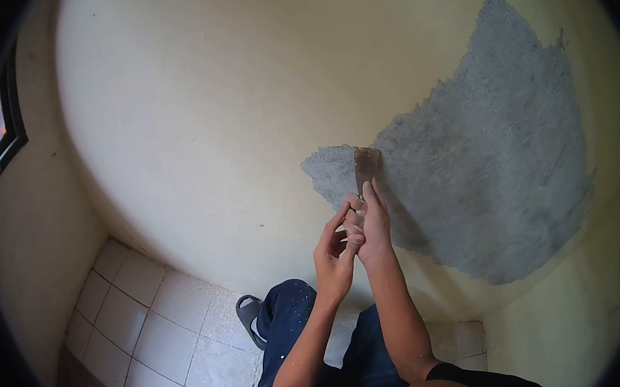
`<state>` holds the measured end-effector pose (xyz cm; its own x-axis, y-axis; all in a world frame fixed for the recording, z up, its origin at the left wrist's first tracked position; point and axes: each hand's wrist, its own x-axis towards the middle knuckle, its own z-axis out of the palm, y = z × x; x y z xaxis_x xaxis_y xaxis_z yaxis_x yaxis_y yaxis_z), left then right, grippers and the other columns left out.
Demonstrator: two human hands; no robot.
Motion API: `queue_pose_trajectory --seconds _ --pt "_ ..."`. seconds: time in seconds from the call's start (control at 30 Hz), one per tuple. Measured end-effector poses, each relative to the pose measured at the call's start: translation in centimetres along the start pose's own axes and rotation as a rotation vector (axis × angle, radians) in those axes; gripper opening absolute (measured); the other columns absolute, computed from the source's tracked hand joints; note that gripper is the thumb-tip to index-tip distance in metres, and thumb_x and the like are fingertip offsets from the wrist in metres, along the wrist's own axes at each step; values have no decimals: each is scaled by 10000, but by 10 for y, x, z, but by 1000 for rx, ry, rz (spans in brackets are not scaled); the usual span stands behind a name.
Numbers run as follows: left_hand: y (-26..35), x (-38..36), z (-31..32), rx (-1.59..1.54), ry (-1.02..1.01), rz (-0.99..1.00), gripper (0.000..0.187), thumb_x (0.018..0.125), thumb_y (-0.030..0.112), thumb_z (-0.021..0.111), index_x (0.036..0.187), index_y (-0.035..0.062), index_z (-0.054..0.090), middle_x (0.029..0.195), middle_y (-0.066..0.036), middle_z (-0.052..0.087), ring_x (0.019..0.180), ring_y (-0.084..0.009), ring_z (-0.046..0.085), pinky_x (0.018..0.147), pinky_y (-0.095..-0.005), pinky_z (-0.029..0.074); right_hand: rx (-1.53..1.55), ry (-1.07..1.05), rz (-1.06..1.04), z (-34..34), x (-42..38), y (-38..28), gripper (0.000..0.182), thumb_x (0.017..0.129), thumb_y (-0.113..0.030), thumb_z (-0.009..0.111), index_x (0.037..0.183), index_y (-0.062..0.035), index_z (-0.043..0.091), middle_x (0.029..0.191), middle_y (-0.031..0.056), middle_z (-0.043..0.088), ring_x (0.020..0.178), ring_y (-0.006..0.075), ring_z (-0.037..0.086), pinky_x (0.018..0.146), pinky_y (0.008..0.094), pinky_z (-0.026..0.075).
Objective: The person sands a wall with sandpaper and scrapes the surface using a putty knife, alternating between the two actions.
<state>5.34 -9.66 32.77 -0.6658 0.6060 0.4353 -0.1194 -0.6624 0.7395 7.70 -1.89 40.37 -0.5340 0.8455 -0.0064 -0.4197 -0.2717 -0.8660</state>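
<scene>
A scraper (pixel 367 162) with a broad, worn brown blade points up against the wall, its blade edge at the top of the bared grey strip. My right hand (pixel 373 221) is closed around its handle, with fingers stretched toward the blade. Pressed against the right hand from the left, my left hand (pixel 336 253) has its thumb and fingers curled around the lower part of the grip. Most of the handle is hidden by the fingers. Around the blade, the grey patch (pixel 493 145) has ragged edges where it meets the cream paint (pixel 211 114).
White floor tiles (pixel 181 303) with pale flakes lie below left. My bent leg in dark trousers (pixel 286 314) and a grey sandal (pixel 247 313) are near the wall's foot. A dark-framed panel (pixel 10 121) hangs at far left; a brown object (pixel 79 386) stands at lower left.
</scene>
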Motion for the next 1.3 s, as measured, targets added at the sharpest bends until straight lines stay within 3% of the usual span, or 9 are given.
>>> queue_pose_trajectory --seconds 0.23,0.4,0.43,0.53,0.57,0.77,0.97,1.07,1.3 --pt "28 33 19 -138 180 224 422 1110 167 552 1501 7 531 1361 -201 661 1147 -237 683 911 -376 596 75 -261 -181 55 7 -57 173 1133 -340 473 1139 -168 484 700 -50 348 458 45 278 373 224 173" --pt "-4 3 11 -134 65 6 386 1135 240 495 1418 -6 586 1255 -152 692 1028 -204 700 828 -330 598 -15 -254 -242 32 -13 -58 109 1129 -274 453 1083 -176 471 698 -52 337 513 63 344 437 244 292" --pt "-14 -2 12 -135 17 -62 385 1141 257 477 1398 -5 591 1237 -142 688 1028 -197 691 826 -332 596 -11 -252 -232 12 -4 -48 117 1115 -221 462 1156 -144 541 716 -39 405 601 89 445 534 272 426" --pt "-29 -16 17 -237 -64 -257 437 1148 331 422 1405 8 565 1207 -112 662 1040 -182 657 837 -352 580 -256 -58 -331 -4 -2 -23 227 1101 -156 467 1273 -73 590 751 -15 480 690 113 524 640 300 504" --pt "-31 -18 19 -291 -83 -317 461 1149 360 404 1417 14 549 1202 -102 652 1046 -179 644 844 -361 573 -241 -122 -404 -15 4 -15 296 1096 -118 480 1346 -9 594 821 23 581 763 133 579 764 320 545" --pt "-15 -15 22 -292 -114 -371 488 1147 419 398 1375 -2 496 1135 -113 629 939 -184 648 767 -356 571 -544 -73 -452 -24 -4 -23 256 1103 -174 541 1256 20 610 949 104 707 894 167 692 883 324 540" --pt "-14 -11 19 -119 -160 -274 330 1137 320 488 1206 3 547 869 -49 586 667 -106 591 558 -262 491 -467 -114 -353 -32 29 -24 297 1102 -262 569 1176 13 653 831 83 693 895 227 758 877 332 568" --pt "-5 -6 16 -91 -136 -265 330 1143 338 471 1154 18 552 794 -8 526 606 -71 504 513 -249 412 -463 -110 -331 -29 34 -27 332 1093 -301 584 1131 12 689 766 70 677 767 189 734 727 309 587" --pt "0 6 23 -81 -97 -251 319 1150 336 437 1054 50 540 735 34 462 602 -54 396 530 -249 331 -449 -63 -365 -11 38 -25 434 1102 -357 553 1004 25 736 645 33 612 494 114 559 473 271 447"
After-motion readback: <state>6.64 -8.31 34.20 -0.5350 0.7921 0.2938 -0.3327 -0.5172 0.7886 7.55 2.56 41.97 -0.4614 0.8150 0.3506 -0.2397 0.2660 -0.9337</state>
